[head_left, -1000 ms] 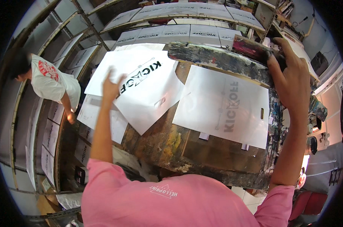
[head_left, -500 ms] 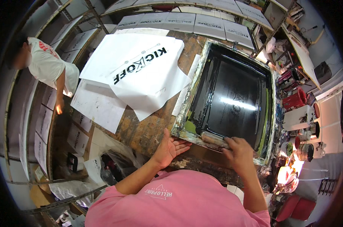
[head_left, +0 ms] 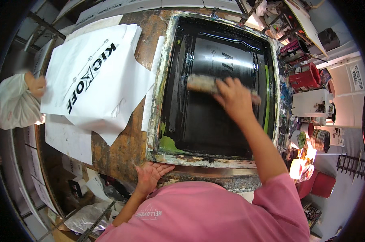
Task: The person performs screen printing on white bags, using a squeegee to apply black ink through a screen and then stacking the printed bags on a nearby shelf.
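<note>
A screen-printing frame (head_left: 152, 133) with an ink-stained wooden rim lies flat on the worktable, its mesh (head_left: 208, 125) covered in wet black ink. My right hand (head_left: 234, 99) is closed over the wooden handle of a squeegee (head_left: 200, 84), which lies across the middle of the mesh. The far part of the mesh looks greyer, and dark lettering shows through it. My left hand (head_left: 151, 176) is palm up with fingers stretched out, by the frame's near left corner. The squeegee's blade edge is hidden.
Large white sheets printed with black lettering (head_left: 90, 80) are stacked left of the frame on the stained wooden table (head_left: 110, 151). Another person in a white shirt (head_left: 17, 101) stands at the far left beside racks. Paint buckets (head_left: 307, 76) and cans crowd the right side.
My right hand has pushed the squeegee from the frame's near edge to the middle of the mesh. My left hand remains open. The other person has raised a hand beside the sheets.
</note>
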`<action>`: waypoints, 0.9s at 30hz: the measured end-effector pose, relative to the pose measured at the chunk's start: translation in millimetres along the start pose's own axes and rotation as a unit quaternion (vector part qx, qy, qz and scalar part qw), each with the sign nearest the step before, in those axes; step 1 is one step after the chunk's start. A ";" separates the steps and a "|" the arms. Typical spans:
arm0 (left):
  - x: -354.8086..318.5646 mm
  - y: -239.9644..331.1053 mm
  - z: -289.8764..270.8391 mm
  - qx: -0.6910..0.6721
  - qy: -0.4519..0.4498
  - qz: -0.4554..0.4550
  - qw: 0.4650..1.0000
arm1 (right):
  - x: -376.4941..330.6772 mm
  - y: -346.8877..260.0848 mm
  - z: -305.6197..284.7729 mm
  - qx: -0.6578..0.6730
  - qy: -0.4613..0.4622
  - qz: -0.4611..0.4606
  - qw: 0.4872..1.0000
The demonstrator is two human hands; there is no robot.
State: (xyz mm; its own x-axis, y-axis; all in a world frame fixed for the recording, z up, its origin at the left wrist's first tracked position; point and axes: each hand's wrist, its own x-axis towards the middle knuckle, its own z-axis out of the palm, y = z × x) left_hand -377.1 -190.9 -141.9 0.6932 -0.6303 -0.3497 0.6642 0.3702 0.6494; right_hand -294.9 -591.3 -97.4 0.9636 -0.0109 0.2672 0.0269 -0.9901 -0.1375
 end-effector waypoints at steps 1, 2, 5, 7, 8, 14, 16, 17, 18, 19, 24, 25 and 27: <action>0.2 0.1 -2.0 -0.001 -0.008 -0.001 1.000 | 19.7 16.2 8.6 -0.010 0.019 -0.002 1.000; 0.2 -0.3 -3.5 -0.009 -0.013 0.004 1.000 | 41.0 32.1 17.3 -0.020 0.025 0.003 0.999; 0.3 0.6 -7.5 -0.010 -0.021 0.012 1.000 | 102.0 76.8 28.4 -0.063 0.051 -0.021 0.996; 0.8 1.7 -10.6 -0.013 -0.038 0.013 0.999 | 135.7 102.7 17.7 -0.052 -0.004 -0.026 0.998; 1.2 1.8 -12.4 -0.020 -0.051 0.011 0.998 | 148.8 114.2 8.9 -0.041 -0.023 -0.035 0.998; 4.1 -7.1 -25.3 -0.119 -0.122 0.050 0.984 | 167.4 124.0 -2.7 -0.016 -0.021 -0.041 0.999; 5.0 -9.9 -28.4 -0.121 -0.139 0.053 0.981 | 154.1 114.2 6.3 -0.047 -0.010 -0.021 0.999; 5.8 -10.6 -29.6 -0.114 -0.158 0.052 0.980 | 144.7 108.5 9.6 -0.045 0.017 -0.028 0.998; 6.1 -10.7 -30.0 -0.107 -0.175 0.051 0.977 | 132.3 100.8 11.8 -0.045 0.018 -0.026 0.998; 6.7 -10.4 -30.1 -0.102 -0.170 0.051 0.979 | 119.1 92.5 10.8 -0.050 0.028 -0.022 0.998; 10.0 -5.8 -27.6 -0.084 -0.181 0.056 0.978 | 14.9 14.4 -26.1 -0.030 -0.022 -0.004 0.999; 10.4 -5.8 -27.8 -0.088 -0.190 0.060 0.976 | -11.3 -7.0 -37.5 -0.014 -0.037 0.001 0.999; 11.5 -6.7 -29.1 -0.093 -0.200 0.065 0.973 | -62.8 -49.2 -60.5 -0.024 -0.056 0.009 0.998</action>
State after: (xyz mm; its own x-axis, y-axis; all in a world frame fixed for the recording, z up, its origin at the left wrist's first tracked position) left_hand -365.5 -180.8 -169.9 0.6354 -0.7710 0.0422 0.6432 0.5588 0.5235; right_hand -372.8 -550.3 -49.8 0.9875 -0.0151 0.1569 -0.0003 -0.9956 -0.0941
